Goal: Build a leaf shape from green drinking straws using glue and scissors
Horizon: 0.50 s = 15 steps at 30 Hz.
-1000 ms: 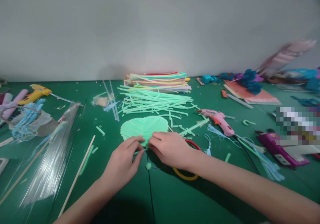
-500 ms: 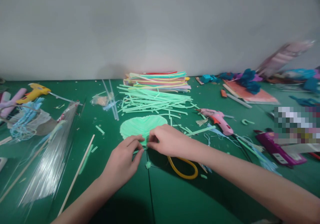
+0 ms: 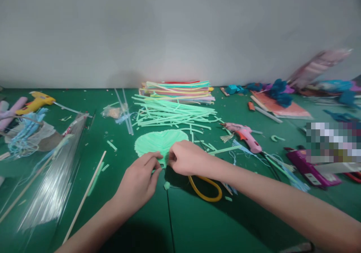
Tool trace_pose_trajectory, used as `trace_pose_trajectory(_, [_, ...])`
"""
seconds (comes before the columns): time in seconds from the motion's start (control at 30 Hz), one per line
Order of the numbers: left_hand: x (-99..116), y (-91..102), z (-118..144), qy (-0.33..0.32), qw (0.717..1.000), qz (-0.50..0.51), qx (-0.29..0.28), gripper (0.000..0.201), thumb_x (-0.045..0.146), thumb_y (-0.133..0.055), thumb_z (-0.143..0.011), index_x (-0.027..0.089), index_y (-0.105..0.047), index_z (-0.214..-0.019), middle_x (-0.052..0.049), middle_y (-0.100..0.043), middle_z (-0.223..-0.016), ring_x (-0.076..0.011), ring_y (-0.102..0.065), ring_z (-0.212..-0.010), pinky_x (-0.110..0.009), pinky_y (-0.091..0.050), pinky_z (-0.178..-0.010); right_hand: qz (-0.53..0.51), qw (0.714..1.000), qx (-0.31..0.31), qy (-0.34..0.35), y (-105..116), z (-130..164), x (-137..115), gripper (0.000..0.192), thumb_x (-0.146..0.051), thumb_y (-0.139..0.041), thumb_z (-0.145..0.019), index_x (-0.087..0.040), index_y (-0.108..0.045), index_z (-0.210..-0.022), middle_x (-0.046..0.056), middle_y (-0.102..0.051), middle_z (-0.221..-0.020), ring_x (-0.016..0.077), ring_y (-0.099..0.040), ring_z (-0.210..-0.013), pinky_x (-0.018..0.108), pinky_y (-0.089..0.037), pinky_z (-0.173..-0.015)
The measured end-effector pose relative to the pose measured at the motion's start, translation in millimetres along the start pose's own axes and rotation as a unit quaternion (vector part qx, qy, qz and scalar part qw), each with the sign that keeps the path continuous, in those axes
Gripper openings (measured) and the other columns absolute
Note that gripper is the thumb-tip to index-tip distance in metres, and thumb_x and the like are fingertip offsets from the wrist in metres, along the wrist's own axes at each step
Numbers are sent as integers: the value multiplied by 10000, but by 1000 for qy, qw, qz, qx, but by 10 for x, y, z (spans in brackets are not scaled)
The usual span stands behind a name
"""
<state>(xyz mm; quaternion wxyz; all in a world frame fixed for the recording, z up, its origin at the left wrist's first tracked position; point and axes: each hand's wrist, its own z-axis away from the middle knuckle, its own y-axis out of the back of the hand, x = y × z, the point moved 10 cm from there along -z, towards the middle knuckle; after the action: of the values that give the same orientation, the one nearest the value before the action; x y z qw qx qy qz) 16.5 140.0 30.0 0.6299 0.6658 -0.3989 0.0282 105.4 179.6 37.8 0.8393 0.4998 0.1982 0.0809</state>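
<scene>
A mint-green fuzzy leaf shape (image 3: 158, 140), apparently made of pipe cleaners, lies in the middle of the table with its narrow end toward me. At that end my left hand (image 3: 142, 176) pinches the short green stub with thumb and fingers. My right hand (image 3: 186, 157) is closed at the leaf's lower right edge, its fingertips against the leaf and partly hidden. Under my right wrist shows the yellow looped handle (image 3: 207, 191) of what look like scissors. A small green tuft (image 3: 167, 185) rests just below the fingers.
Behind the leaf is a loose pile of green pipe cleaners (image 3: 175, 114). A pink glue gun (image 3: 248, 136) lies to the right, a yellow one (image 3: 36, 102) far left. A wooden stick (image 3: 86, 194) and clear plastic sleeves (image 3: 53, 178) are at left. A purple tool (image 3: 310, 170) sits at right.
The fingers of my right hand have curled in slightly at the leaf's narrow end. My left hand keeps its pinch, and the leaf stays almost in place. The view has shifted slightly.
</scene>
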Motion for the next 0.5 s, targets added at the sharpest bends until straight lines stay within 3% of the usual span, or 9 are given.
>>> trace_pose_trajectory(0.27, [-31,2,1,14,1000,12,4,118,175,-462,-910,229,-520,-823,-80,-643,-1182,-237,-592,-1160,-395,-504,-916,0,1000,-6,1,66,72,206,215,-287,-588,-792,-173,-711,-657,74,-666,-610,172,-570,-546,251,-304,-481])
trace_pose_trajectory(0.5, [-53,-15,2,20,1000,21,7,114,171,-471,-905,228,-533,-828,-71,-641,-1181,-234,-591,-1152,-397,-497,-928,16,999,32,13,86,70,57,355,-458,-562,-842,-193,-716,-663,67,-675,-627,185,-587,-581,265,-289,-481])
